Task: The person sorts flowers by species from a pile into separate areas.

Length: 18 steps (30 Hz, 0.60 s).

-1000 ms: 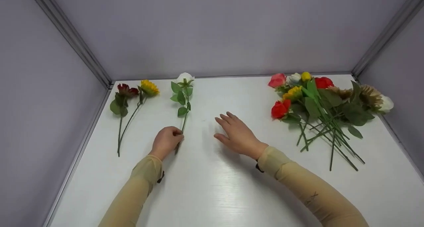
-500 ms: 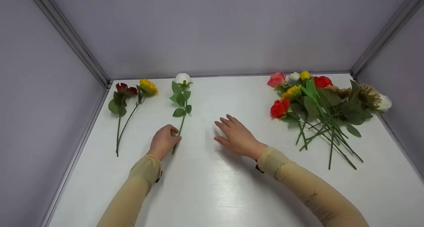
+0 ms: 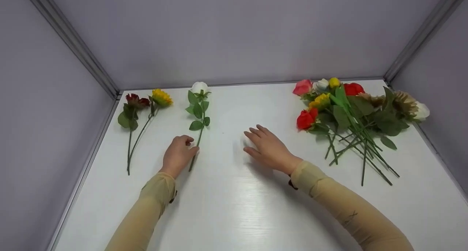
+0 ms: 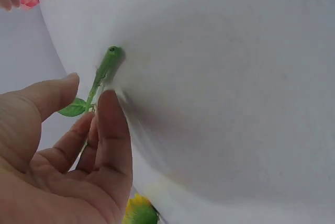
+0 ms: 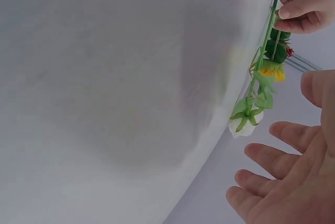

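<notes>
In the head view a white rose [image 3: 199, 87] with a leafy green stem lies lengthwise on the white table, left of the middle. My left hand [image 3: 178, 154] is at the lower part of its stem, thumb and fingers parted. The left wrist view shows the stem's cut end [image 4: 111, 51] just beyond the fingertips, with a gap between thumb and fingers. My right hand [image 3: 271, 151] hovers over the table right of the rose, fingers spread and holding nothing; its palm and fingers [image 5: 277, 158] show in the right wrist view.
Left of the rose lie a dark red flower [image 3: 137, 101] and a yellow sunflower [image 3: 161, 98], their stem ends close together. At the right is a pile of mixed flowers with crossing stems [image 3: 360, 134]. Grey panels [image 3: 241, 35] wall the table's back and sides.
My left thumb and fingers have come apart, letting go of the rose stem. The rose has turned slightly, its lower leaves lying differently. My right hand has shifted a little right.
</notes>
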### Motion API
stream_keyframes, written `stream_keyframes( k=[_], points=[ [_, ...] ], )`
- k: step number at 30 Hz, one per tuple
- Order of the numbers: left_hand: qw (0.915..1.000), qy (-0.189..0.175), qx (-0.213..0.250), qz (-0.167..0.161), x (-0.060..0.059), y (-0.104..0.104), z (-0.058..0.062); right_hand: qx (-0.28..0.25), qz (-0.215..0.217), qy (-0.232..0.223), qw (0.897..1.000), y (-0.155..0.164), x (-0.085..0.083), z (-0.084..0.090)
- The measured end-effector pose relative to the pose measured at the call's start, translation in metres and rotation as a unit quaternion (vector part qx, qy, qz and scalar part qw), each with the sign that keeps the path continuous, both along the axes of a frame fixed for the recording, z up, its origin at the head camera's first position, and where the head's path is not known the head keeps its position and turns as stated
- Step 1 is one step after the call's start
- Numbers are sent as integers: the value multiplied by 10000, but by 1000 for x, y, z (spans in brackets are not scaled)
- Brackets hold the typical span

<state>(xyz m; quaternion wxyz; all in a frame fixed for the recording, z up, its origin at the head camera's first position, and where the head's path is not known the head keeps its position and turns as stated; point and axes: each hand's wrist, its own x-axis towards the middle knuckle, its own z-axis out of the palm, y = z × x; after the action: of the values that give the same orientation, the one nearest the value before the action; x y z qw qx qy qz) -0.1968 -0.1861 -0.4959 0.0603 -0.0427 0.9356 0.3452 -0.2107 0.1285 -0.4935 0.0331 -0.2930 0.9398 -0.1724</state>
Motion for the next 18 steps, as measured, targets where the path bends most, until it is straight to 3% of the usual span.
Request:
stream_keyframes(
  k=[5,9,14,18],
  points=[
    [9968,742,-227,-163,0,15,10,-612,-350,211,9973,24,-6,6],
    [9887,1240,-388,-754,4,37,15,-1377,-990,260,9852,54,-12,15],
    [9674,1589,-887,-1763,17,74,16,-2223,-2053,-86,9531,109,-22,24],
    [9372,1758,-1380,-2676,29,107,14,-2524,-2979,-463,9195,162,-25,29]
  ],
)
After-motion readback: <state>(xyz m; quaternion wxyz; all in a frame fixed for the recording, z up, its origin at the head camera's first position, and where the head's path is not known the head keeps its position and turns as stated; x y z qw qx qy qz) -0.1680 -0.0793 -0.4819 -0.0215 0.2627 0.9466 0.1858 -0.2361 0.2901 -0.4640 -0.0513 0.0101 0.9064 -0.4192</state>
